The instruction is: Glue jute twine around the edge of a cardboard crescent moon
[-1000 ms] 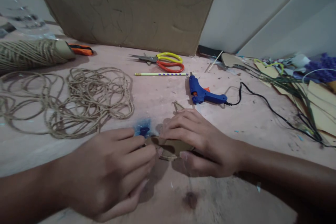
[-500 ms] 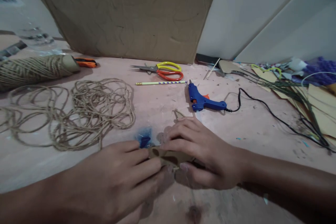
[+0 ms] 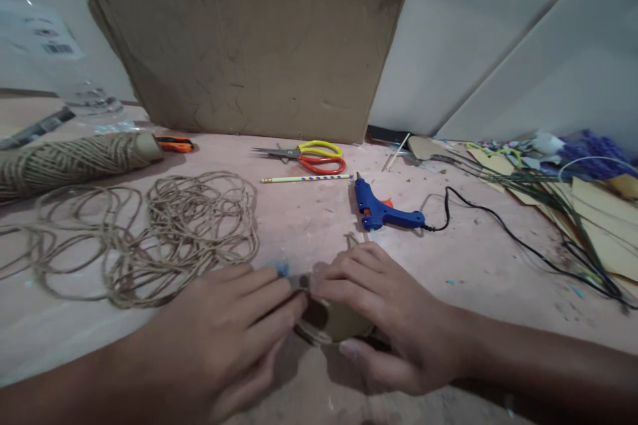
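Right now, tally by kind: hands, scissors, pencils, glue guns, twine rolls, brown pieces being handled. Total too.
Hands: 2 (left hand, right hand)
Scissors: 1
Pencil: 1
Glue gun: 1
Twine roll: 1
Brown piece: 1
Total: 7

Left hand (image 3: 226, 329) curled, right hand (image 3: 391, 319) arched

Behind the cardboard piece (image 3: 346, 323) lie twine (image 3: 182, 209) leftward, glue gun (image 3: 381, 212) rightward, and scissors (image 3: 294, 152) farther back.
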The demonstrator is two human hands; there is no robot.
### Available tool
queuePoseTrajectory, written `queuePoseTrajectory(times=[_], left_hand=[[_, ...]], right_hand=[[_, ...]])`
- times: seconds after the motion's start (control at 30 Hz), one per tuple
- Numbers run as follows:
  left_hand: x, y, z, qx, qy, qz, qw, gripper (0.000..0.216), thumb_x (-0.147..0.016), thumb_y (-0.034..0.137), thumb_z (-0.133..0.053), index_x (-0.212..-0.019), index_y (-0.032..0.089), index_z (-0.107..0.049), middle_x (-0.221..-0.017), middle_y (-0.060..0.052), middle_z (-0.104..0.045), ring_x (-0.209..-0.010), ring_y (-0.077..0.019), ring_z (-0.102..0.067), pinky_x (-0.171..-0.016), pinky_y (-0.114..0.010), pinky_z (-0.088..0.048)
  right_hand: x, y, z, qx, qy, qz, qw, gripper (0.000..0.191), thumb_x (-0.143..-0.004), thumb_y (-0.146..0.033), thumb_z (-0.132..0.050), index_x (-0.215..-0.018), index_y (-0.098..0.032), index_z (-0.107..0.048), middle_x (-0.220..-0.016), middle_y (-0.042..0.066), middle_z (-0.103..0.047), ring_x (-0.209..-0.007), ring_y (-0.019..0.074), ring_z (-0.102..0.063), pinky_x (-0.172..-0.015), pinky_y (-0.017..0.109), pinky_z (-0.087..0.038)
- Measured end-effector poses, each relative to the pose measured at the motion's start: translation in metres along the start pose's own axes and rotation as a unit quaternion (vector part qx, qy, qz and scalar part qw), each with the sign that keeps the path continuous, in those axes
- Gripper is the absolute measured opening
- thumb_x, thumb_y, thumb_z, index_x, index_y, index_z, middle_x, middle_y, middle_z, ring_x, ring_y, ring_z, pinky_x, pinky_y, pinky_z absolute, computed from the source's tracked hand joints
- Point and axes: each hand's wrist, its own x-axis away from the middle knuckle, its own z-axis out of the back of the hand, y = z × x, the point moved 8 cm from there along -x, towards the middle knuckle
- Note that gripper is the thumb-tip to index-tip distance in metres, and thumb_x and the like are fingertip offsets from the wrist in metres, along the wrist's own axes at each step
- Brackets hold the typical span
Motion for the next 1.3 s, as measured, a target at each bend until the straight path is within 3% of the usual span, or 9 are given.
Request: queuePoseTrajectory(times=[0.1, 0.2, 0.43, 0.63, 0.8, 0.97, 1.13, 1.23, 1.3], left_hand=[[-0.001, -0.016, -0.004, -0.030, -0.026, 0.045, 0.998, 0.030, -0.111, 0.011, -0.055, -0.131, 0.021, -0.075, -0.115, -0.010, -0.091, -0.097, -0.0291, -0.083, -0.081, -0.046, -0.061], [0.001, -0.026, -0.007, -0.036, -0.041, 0.068, 0.996, 0.032, -0.113, 0.019, -0.059, -0.140, 0.021, -0.075, -0.130, -0.011, -0.093, -0.116, -0.0321, -0.085, -0.101, -0.046, -0.064], [0.012, -0.032, -0.015, 0.003, -0.058, 0.078, 0.995, 0.064, -0.107, 0.025, -0.069, -0.171, 0.022, -0.063, -0.161, -0.014, -0.089, -0.145, -0.0354, -0.085, -0.131, -0.049, -0.062], [0.011, -0.028, -0.015, 0.054, -0.087, 0.068, 0.992, 0.078, -0.098, 0.016, -0.069, -0.175, 0.024, -0.061, -0.168, -0.009, -0.088, -0.153, -0.0302, -0.084, -0.142, -0.046, -0.059], [0.003, -0.024, -0.010, 0.037, -0.084, 0.054, 0.994, 0.073, -0.097, 0.012, -0.065, -0.170, 0.025, -0.061, -0.161, -0.005, -0.091, -0.147, -0.0265, -0.086, -0.135, -0.041, -0.061], [0.004, -0.026, -0.008, -0.003, -0.039, 0.088, 0.995, 0.054, -0.102, 0.014, -0.059, -0.154, 0.027, -0.063, -0.142, -0.003, -0.093, -0.128, -0.0258, -0.086, -0.120, -0.041, -0.060], [0.011, -0.032, -0.009, -0.009, -0.011, 0.136, 0.991, 0.028, -0.106, 0.022, -0.063, -0.133, 0.029, -0.068, -0.124, -0.003, -0.089, -0.111, -0.0288, -0.082, -0.106, -0.043, -0.060], [0.011, -0.035, -0.008, 0.009, -0.019, 0.140, 0.990, 0.022, -0.105, 0.021, -0.066, -0.125, 0.030, -0.068, -0.120, -0.003, -0.088, -0.106, -0.0276, -0.082, -0.097, -0.039, -0.064], [0.015, -0.041, -0.008, 0.046, -0.016, 0.167, 0.985, 0.018, -0.108, 0.023, -0.067, -0.125, 0.030, -0.069, -0.119, -0.001, -0.088, -0.105, -0.0255, -0.083, -0.095, -0.035, -0.067]], right_hand=[[0.001, -0.003, -0.001, -0.004, 0.011, 0.002, 1.000, 0.052, -0.119, -0.041, -0.064, -0.166, -0.020, -0.058, -0.143, 0.015, -0.084, -0.122, 0.0321, -0.075, -0.105, 0.052, -0.052], [0.001, -0.010, -0.007, -0.017, 0.002, 0.023, 1.000, 0.048, -0.127, -0.049, -0.056, -0.164, -0.019, -0.061, -0.140, 0.014, -0.085, -0.123, 0.0309, -0.075, -0.104, 0.049, -0.053], [0.005, -0.026, -0.017, 0.015, 0.002, 0.110, 0.994, 0.050, -0.141, -0.044, -0.035, -0.160, -0.014, -0.070, -0.142, 0.011, -0.090, -0.124, 0.0253, -0.076, -0.103, 0.043, -0.054], [0.002, -0.030, -0.021, 0.045, 0.017, 0.140, 0.989, 0.037, -0.141, -0.037, -0.049, -0.152, -0.017, -0.078, -0.145, 0.000, -0.095, -0.136, 0.0165, -0.077, -0.112, 0.033, -0.058], [0.000, -0.027, -0.024, 0.038, 0.031, 0.135, 0.990, 0.038, -0.142, -0.037, -0.049, -0.147, -0.015, -0.080, -0.140, 0.000, -0.097, -0.133, 0.0110, -0.080, -0.111, 0.028, -0.057], [0.011, -0.016, -0.036, 0.015, 0.010, 0.114, 0.993, 0.044, -0.143, -0.043, -0.042, -0.155, -0.018, -0.076, -0.142, 0.000, -0.097, -0.126, 0.0179, -0.081, -0.109, 0.036, -0.057], [0.020, -0.004, -0.052, 0.006, -0.022, 0.074, 0.997, 0.052, -0.143, -0.050, -0.034, -0.159, -0.019, -0.071, -0.142, 0.006, -0.095, -0.123, 0.0176, -0.083, -0.108, 0.036, -0.058], [0.021, -0.004, -0.058, 0.033, -0.025, 0.081, 0.996, 0.043, -0.143, -0.046, -0.042, -0.156, -0.018, -0.073, -0.139, 0.007, -0.095, -0.123, 0.0167, -0.083, -0.107, 0.035, -0.058], [0.022, -0.005, -0.056, 0.047, 0.002, 0.086, 0.995, 0.038, -0.142, -0.043, -0.047, -0.146, -0.019, -0.076, -0.124, 0.003, -0.095, -0.111, 0.0155, -0.082, -0.101, 0.033, -0.057]])
